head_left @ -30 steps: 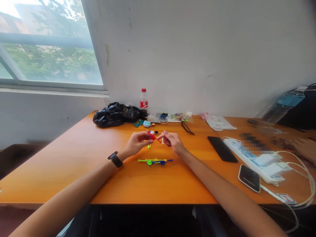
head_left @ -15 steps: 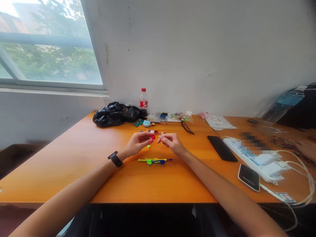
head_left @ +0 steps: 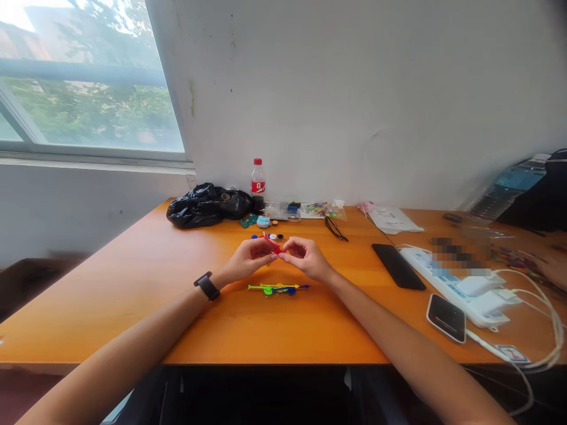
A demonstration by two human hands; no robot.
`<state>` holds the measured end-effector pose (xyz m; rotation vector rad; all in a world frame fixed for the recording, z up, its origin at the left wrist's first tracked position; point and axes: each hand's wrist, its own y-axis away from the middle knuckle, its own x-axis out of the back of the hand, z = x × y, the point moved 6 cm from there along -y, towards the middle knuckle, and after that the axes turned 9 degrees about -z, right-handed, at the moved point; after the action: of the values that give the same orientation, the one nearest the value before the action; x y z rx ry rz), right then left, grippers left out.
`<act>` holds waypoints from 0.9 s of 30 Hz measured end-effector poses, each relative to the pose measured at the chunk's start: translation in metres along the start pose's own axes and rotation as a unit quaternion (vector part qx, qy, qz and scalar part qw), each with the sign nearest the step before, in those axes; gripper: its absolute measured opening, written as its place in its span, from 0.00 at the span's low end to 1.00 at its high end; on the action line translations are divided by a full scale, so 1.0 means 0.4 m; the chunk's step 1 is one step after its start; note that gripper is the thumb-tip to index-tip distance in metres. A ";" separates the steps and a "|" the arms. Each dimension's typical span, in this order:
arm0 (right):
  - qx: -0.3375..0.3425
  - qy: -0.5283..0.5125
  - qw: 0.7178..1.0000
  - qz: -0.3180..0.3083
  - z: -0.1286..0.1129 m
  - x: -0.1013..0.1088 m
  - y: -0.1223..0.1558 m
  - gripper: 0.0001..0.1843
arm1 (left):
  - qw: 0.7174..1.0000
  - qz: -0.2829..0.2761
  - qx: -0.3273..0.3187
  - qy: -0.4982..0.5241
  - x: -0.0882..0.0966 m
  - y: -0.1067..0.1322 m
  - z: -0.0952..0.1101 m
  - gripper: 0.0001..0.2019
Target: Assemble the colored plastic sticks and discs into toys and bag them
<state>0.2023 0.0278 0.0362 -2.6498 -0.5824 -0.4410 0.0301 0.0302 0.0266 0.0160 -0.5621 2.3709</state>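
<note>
In front of me my left hand (head_left: 248, 258) and my right hand (head_left: 309, 258) meet at the fingertips around a small red plastic piece (head_left: 276, 248). Both hands are closed in a pinch on it. A thin red bar of the piece slants up to the left; its exact shape is partly hidden by fingers. Nearer to me lie yellow, green and blue plastic arrows (head_left: 283, 287) with round parts under them. Just behind the fingers are several small round pieces (head_left: 273, 236), blue, white and black.
At the back stand a cola bottle (head_left: 257, 183) and a black plastic bag (head_left: 206, 205), with bagged small parts (head_left: 323, 209) beside them. To the right lie a black phone (head_left: 398, 266), a white power strip (head_left: 456, 283) with cables, and a white-edged device (head_left: 446, 317). Another person's hand (head_left: 556, 268) shows at far right.
My right hand has moved slightly left and its fingertips now touch the red piece. The red piece has turned so that its thin bar shows.
</note>
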 end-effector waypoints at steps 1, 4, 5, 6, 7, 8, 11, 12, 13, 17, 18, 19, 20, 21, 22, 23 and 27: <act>-0.006 0.004 1.000 -0.011 0.003 0.001 -0.001 0.21 | 1.000 -0.006 0.003 -0.002 -0.002 0.001 0.002 0.17; -0.030 -0.007 0.998 -0.056 0.018 0.005 -0.005 0.23 | 1.000 -0.021 0.017 -0.015 -0.006 0.002 0.002 0.17; -0.039 -0.017 0.996 -0.073 0.023 0.006 -0.007 0.23 | 0.999 -0.019 0.021 -0.025 -0.005 0.002 0.002 0.17; -0.048 -0.027 0.994 -0.091 0.029 0.008 -0.008 0.23 | 0.999 -0.016 0.023 -0.039 -0.003 0.002 0.001 0.17; -0.056 -0.036 0.992 -0.107 0.034 0.010 -0.009 0.24 | 0.998 -0.013 0.025 -0.054 -0.001 0.002 -0.001 0.17; -0.063 -0.043 0.990 -0.121 0.038 0.013 -0.010 0.24 | 0.997 -0.012 0.028 -0.070 0.002 0.001 -0.003 0.17; -0.082 -0.055 0.984 -0.151 0.052 0.026 -0.009 0.23 | 0.994 -0.015 0.044 -0.101 0.008 -0.001 -0.014 0.17; -0.088 -0.059 0.982 -0.157 0.057 0.030 -0.008 0.22 | 0.993 -0.021 0.054 -0.105 0.009 -0.001 -0.020 0.16; -0.094 -0.063 0.979 -0.167 0.062 0.033 -0.006 0.22 | 0.992 -0.027 0.065 -0.106 0.008 -0.001 -0.025 0.16; -0.109 -0.068 0.970 -0.206 0.079 0.030 0.002 0.22 | 0.989 -0.062 0.083 -0.104 -0.002 0.002 -0.030 0.16; -0.110 -0.066 0.970 -0.207 0.081 0.029 0.002 0.22 | 0.989 -0.072 0.081 -0.104 -0.005 0.003 -0.028 0.16; -0.111 -0.066 0.970 -0.206 0.083 0.028 0.002 0.22 | 0.988 -0.083 0.078 -0.105 -0.008 0.004 -0.027 0.17; -0.111 -0.067 0.971 -0.202 0.084 0.028 0.001 0.22 | 0.987 -0.093 0.075 -0.107 -0.011 0.005 -0.025 0.17; -0.112 -0.068 0.971 -0.198 0.084 0.028 0.000 0.22 | 0.986 -0.101 0.074 -0.111 -0.013 0.006 -0.024 0.18; -0.115 -0.069 0.972 -0.195 0.083 0.028 0.000 0.22 | 0.985 -0.106 0.075 -0.116 -0.013 0.006 -0.023 0.18; -0.121 -0.068 0.971 -0.196 0.082 0.027 0.000 0.22 | 0.984 -0.109 0.078 -0.121 -0.013 0.006 -0.023 0.18; -0.155 -0.058 0.960 -0.226 0.081 0.018 0.009 0.23 | 0.978 -0.114 0.087 -0.149 -0.013 0.004 -0.019 0.15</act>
<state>0.2169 0.0412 0.0097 -2.8391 -1.2634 -0.5443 0.0342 0.0291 0.0183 0.4955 -0.4615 2.1967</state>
